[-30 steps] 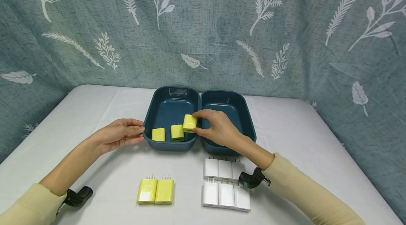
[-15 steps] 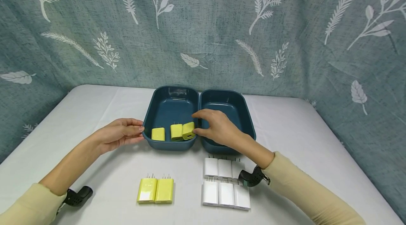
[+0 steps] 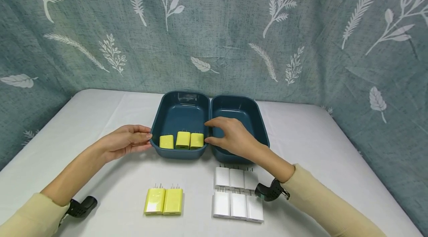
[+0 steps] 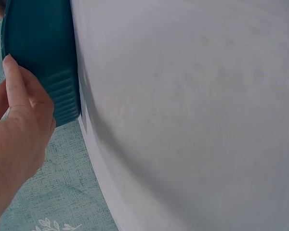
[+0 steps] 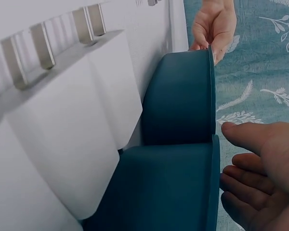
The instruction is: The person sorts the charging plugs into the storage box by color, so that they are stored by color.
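My left hand (image 3: 128, 141) holds the left side of a dark blue bin (image 3: 180, 154) at its rim; the left wrist view shows the thumb and fingers (image 4: 19, 89) at that edge. Inside this bin, along its near wall, stand three yellow charger plugs: one at the left (image 3: 166, 142) and two side by side, the middle charger (image 3: 182, 140) and the right charger (image 3: 197, 140). My right hand (image 3: 234, 136) hovers over the rims where the two bins meet, thumb and fingers parted around nothing, right beside the right charger. Its spread fingers also show in the right wrist view.
A second dark blue bin (image 3: 255, 129) adjoins on the right. In front on the white table (image 3: 110, 196) lie two yellow chargers (image 3: 164, 201). Two rows of white chargers (image 3: 238, 205) lie near the right forearm, under the wrist camera (image 3: 269, 191). A leaf-patterned curtain (image 3: 214, 36) hangs behind.
The right hand lowered a yellow charger into the left bin and let go of it. That charger now stands upright, and the middle one has shifted slightly left. The left hand stayed put.
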`<state>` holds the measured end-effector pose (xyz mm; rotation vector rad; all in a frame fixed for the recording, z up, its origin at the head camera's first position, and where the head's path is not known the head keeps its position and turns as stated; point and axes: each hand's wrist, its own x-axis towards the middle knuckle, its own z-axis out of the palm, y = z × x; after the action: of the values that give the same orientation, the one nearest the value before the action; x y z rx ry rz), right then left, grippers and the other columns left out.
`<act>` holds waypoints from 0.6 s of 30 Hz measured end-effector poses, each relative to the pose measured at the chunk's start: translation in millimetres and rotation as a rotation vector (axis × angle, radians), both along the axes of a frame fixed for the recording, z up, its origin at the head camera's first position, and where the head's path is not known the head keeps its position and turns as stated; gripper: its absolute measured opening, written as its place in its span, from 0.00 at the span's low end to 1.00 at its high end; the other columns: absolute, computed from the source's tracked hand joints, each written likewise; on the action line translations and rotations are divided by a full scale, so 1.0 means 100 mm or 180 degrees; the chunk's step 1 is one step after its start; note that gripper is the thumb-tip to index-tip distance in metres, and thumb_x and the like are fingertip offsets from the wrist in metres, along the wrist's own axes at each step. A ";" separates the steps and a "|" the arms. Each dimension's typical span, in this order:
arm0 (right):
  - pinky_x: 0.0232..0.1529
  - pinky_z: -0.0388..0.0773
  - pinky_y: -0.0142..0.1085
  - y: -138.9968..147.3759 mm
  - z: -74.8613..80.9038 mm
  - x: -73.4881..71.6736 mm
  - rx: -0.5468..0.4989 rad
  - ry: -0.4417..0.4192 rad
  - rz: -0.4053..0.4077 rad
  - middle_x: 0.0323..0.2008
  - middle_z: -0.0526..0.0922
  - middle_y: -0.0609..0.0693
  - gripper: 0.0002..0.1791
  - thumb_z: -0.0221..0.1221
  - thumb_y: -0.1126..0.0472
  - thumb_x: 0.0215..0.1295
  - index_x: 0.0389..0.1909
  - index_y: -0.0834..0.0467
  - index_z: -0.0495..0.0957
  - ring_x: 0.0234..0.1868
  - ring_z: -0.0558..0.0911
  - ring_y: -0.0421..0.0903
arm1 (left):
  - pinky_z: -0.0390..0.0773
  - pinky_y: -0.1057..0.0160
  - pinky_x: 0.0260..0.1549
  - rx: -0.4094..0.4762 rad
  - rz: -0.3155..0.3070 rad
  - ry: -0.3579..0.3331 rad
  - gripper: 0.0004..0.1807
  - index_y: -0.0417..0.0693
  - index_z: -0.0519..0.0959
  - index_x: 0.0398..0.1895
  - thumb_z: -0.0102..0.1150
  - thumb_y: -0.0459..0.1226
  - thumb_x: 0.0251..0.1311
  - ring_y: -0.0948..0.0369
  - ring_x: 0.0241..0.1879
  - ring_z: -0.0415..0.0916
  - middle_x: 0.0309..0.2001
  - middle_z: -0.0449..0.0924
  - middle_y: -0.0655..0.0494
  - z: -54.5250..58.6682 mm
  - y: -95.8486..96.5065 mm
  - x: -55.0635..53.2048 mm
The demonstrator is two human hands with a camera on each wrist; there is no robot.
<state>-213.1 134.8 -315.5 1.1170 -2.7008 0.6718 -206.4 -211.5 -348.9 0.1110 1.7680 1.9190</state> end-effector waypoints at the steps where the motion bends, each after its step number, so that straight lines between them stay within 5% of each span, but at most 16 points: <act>1: 0.54 0.80 0.44 0.01 0.00 0.01 -0.0009 0.0007 0.0005 0.54 0.82 0.53 0.25 0.69 0.54 0.62 0.58 0.59 0.79 0.55 0.80 0.49 | 0.82 0.63 0.50 -0.0006 -0.0001 -0.0003 0.26 0.24 0.55 0.65 0.51 0.30 0.72 0.60 0.42 0.82 0.43 0.75 0.48 0.00 0.00 0.00; 18: 0.56 0.79 0.42 0.01 0.01 0.17 -0.0270 0.0093 0.0176 0.55 0.82 0.50 0.26 0.70 0.54 0.61 0.58 0.58 0.79 0.57 0.79 0.47 | 0.82 0.62 0.49 0.0039 -0.0001 -0.0029 0.25 0.25 0.56 0.63 0.52 0.29 0.72 0.60 0.42 0.82 0.42 0.76 0.48 0.00 0.00 -0.01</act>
<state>-195.9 135.4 -314.2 1.1752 -2.5997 0.7646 -206.9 -211.7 -349.2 0.1067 1.7504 1.9273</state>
